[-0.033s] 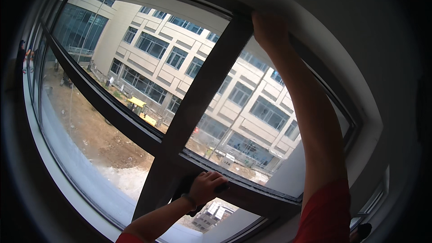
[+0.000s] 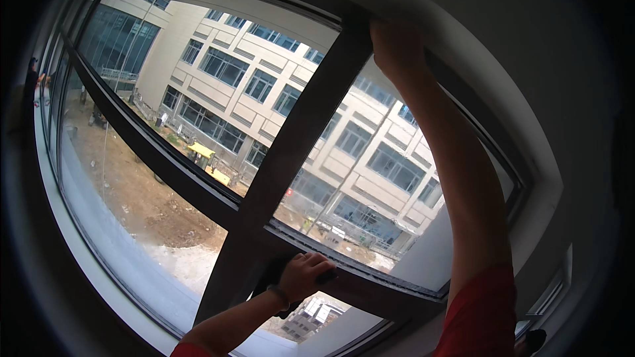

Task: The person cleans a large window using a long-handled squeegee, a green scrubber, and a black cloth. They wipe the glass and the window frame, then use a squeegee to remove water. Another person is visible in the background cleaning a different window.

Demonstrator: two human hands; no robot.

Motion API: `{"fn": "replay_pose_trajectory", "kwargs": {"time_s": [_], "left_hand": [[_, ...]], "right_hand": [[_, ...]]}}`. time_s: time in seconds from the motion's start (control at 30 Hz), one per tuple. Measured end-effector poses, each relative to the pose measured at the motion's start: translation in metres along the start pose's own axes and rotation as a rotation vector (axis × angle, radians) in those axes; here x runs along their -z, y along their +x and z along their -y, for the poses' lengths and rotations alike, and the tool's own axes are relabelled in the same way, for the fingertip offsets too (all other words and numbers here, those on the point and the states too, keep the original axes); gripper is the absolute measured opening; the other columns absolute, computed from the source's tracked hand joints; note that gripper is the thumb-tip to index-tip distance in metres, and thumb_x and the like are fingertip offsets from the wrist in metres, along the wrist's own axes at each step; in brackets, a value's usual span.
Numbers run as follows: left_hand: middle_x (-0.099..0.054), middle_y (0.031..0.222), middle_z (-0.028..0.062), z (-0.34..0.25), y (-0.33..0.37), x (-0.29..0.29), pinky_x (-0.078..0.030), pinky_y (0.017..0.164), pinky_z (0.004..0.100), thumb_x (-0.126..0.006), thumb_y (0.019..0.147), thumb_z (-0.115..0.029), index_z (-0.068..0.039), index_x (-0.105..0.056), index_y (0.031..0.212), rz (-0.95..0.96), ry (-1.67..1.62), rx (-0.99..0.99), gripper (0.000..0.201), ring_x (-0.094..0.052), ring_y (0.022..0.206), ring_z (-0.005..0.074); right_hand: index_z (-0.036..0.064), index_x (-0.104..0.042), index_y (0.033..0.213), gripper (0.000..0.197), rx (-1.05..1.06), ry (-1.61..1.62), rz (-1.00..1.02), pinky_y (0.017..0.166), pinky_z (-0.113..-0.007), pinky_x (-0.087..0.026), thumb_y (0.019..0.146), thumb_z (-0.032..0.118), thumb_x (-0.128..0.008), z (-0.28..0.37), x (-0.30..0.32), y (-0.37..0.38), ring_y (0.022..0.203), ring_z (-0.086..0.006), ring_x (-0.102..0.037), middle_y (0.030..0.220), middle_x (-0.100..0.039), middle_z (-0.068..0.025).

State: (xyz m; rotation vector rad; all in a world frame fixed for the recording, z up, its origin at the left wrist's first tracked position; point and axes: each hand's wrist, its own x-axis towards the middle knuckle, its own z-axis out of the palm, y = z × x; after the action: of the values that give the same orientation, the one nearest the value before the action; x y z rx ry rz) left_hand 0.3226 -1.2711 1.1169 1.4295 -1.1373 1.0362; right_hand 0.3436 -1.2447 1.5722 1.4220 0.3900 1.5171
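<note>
Big cream office bldg fills the far side, seen thru glass, w/ rows of dark windows. In front of it, a brown dirt yard, far left, runs right up to the glass edge.

Near side: dark grey window frame — its thick mullion slants from top center to lwr left in view. Left crossbar and right crossbar branch off it; a pale sill curves along the left edge. Upr right glass pane sits btwn mullion, right crossbar & R arm, giving a broad span of glass btwn the two hands.

R arm, red sleeve at its near end, reaches up across the pane's right part. R hand is up at the top of the frame, just right of the mullion; fingertips lost in shadow, so can't tell how far open or if they grip anything.

L forearm comes in from the near edge, lwr left. L hand is at the right crossbar, near the mullion joint, fingers bent closed over a black piece — kind unclear, sticks out both sides of the hand. Small yellow machine in the yard; smallest, a dark wristband on the L wrist.
</note>
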Motion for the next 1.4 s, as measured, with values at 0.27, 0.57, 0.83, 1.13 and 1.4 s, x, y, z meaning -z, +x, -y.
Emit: {"fn": "replay_pose_trajectory", "kwargs": {"time_s": [0.27,0.57,0.83,1.13,1.4], "left_hand": [[-0.061,0.091,0.0007,-0.002,-0.005,0.005,-0.047,0.075,0.0343,-0.073,0.079,-0.027,-0.017,-0.062,0.097,0.03,-0.03,0.02,0.023,-0.062,0.087,0.0211],[-0.061,0.092,0.0028,-0.001,-0.001,0.005,-0.048,0.075,0.0372,-0.07,0.08,-0.02,-0.016,-0.061,0.097,0.052,-0.041,0.039,0.019,-0.063,0.086,0.0254],[-0.061,0.089,0.0021,-0.006,0.001,-0.003,-0.046,0.074,0.037,-0.072,0.079,-0.023,-0.016,-0.062,0.095,0.017,0.008,0.042,0.02,-0.062,0.084,0.0238],[-0.061,0.089,0.0012,-0.003,-0.003,-0.008,-0.047,0.074,0.0366,-0.076,0.076,-0.024,-0.017,-0.063,0.095,0.021,0.0,0.025,0.025,-0.061,0.084,0.023],[-0.06,0.093,0.0016,-0.001,-0.003,-0.004,-0.046,0.074,0.0361,-0.071,0.078,-0.02,-0.017,-0.062,0.098,0.025,-0.01,0.013,0.022,-0.061,0.089,0.023]], "right_hand": [[0.0066,-0.066,0.085,0.013,0.078,-0.085,-0.32,0.068,-0.042,-0.055,0.073,0.003,-0.067,0.01,0.0,0.005,0.079,-0.0301,-0.067,0.08,-0.066,-0.0159],[0.0065,-0.062,0.085,0.016,-0.165,0.048,0.118,0.067,-0.037,-0.056,0.072,-0.002,-0.063,-0.01,0.043,-0.079,0.08,-0.0271,-0.066,0.085,-0.065,-0.0111],[0.0097,-0.058,0.087,0.013,-0.153,0.066,-0.089,0.06,-0.037,-0.056,0.076,0.003,-0.061,-0.051,0.046,-0.117,0.073,-0.0224,-0.066,0.081,-0.062,-0.0062],[0.0091,-0.064,0.1,0.026,-0.093,0.041,0.184,0.068,-0.041,-0.055,0.075,0.001,-0.066,-0.047,0.021,-0.062,0.078,-0.0294,-0.067,0.084,-0.066,-0.0128],[0.01,-0.066,0.098,0.023,-0.073,-0.007,0.347,0.076,-0.042,-0.054,0.076,0.004,-0.068,-0.046,0.036,-0.037,0.087,-0.0298,-0.066,0.09,-0.067,-0.014]]}}
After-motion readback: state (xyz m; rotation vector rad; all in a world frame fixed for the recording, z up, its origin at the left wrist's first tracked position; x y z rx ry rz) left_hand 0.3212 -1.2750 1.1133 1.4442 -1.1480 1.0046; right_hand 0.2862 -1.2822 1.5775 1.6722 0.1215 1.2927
